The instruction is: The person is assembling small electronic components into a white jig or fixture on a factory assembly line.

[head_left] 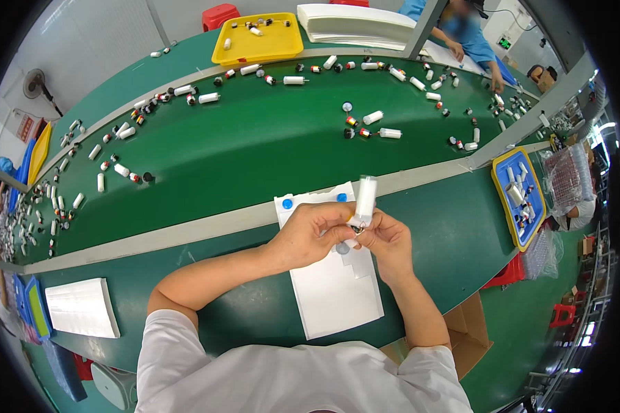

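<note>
Both my hands meet above a white sheet (335, 306) in front of me. Between their fingertips is a white cylindrical part (367, 197), standing nearly upright with its lower end pinched. My left hand (315, 233) grips that lower end from the left, fingers closed. My right hand (391, 246) is closed at the same end from the right. Something small and dark shows between the fingers, too small to name. On the sheet's far edge sit two blue discs, one at the left (287, 204) and one near the hands (342, 197). A grey round spot (342, 248) shows just below the fingers.
Beyond a pale rail lies a green conveyor belt (255, 148) with many scattered white cylinders and small dark-ended pieces. A yellow tray (293, 41) stands behind it. At right is a yellow-rimmed blue tray (501, 180) of parts; at left, white sheets (83, 308). Another person works far right.
</note>
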Demonstrator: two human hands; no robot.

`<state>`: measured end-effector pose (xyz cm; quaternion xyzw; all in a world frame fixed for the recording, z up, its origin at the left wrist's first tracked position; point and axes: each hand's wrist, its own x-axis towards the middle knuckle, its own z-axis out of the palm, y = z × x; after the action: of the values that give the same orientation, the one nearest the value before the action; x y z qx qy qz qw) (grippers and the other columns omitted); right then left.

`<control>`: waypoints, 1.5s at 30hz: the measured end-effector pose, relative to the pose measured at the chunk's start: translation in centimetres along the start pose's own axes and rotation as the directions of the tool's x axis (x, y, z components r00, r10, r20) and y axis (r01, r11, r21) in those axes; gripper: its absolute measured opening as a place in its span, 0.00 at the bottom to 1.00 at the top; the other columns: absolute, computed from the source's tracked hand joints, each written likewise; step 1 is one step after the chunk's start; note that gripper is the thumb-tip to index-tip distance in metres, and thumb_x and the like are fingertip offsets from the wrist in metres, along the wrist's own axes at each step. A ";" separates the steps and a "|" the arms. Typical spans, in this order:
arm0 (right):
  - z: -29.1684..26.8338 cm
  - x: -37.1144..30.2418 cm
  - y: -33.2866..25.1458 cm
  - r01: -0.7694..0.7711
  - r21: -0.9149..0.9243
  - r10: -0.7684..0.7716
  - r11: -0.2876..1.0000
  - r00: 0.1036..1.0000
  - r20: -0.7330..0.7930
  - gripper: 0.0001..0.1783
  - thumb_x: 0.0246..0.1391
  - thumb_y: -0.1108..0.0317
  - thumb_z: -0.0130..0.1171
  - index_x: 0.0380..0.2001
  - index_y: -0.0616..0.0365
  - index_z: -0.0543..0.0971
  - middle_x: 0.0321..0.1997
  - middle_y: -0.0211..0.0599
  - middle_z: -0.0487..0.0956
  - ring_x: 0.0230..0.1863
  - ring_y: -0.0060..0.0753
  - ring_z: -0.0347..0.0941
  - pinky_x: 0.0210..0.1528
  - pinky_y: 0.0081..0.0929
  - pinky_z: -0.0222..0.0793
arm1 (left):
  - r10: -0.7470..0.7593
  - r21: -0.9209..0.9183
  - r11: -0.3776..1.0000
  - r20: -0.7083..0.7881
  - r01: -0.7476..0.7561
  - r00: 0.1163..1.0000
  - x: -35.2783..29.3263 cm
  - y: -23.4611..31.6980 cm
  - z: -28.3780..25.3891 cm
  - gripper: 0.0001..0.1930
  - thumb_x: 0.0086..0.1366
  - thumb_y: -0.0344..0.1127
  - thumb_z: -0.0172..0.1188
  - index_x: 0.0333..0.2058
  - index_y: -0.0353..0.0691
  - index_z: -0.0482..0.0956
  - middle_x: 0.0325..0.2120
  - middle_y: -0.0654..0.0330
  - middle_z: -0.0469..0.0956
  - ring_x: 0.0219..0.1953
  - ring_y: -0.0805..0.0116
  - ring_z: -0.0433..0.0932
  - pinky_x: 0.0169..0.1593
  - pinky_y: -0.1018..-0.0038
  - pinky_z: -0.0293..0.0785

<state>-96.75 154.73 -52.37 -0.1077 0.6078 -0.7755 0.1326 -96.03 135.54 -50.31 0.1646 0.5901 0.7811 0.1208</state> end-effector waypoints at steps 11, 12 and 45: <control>0.5 0.9 2.5 0.434 -0.766 -0.290 0.475 0.898 0.330 0.09 0.46 0.76 0.66 0.34 0.60 0.83 0.34 0.34 0.75 0.38 0.38 0.72 0.38 0.32 0.72 | 0.379 0.969 0.146 -0.239 0.198 0.894 3.5 0.9 -7.7 0.40 0.45 0.30 0.77 0.55 0.36 0.63 0.47 0.48 0.71 0.50 0.51 0.73 0.53 0.60 0.66; 0.6 0.7 2.6 0.443 -0.787 -0.275 0.430 0.894 0.353 0.09 0.44 0.76 0.67 0.32 0.60 0.83 0.34 0.34 0.74 0.38 0.38 0.72 0.38 0.33 0.72 | 0.368 0.973 -0.047 -0.193 0.225 0.910 3.3 1.0 -7.7 0.47 0.42 0.34 0.79 0.60 0.36 0.60 0.54 0.45 0.65 0.57 0.46 0.68 0.57 0.57 0.62; -2.8 4.8 -4.8 0.419 -0.265 -0.367 0.868 0.902 0.227 0.29 0.58 0.83 0.54 0.61 0.61 0.59 0.47 0.41 0.75 0.48 0.28 0.74 0.49 0.28 0.72 | -0.093 0.307 0.948 0.015 0.084 0.996 5.2 0.1 -1.5 0.17 0.65 0.16 0.51 0.53 0.30 0.73 0.45 0.52 0.79 0.48 0.69 0.79 0.51 0.72 0.75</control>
<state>-102.53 156.75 -48.38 -0.3142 0.6725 -0.6700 0.0042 -101.42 136.15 -49.96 0.1661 0.7090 0.6716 0.1371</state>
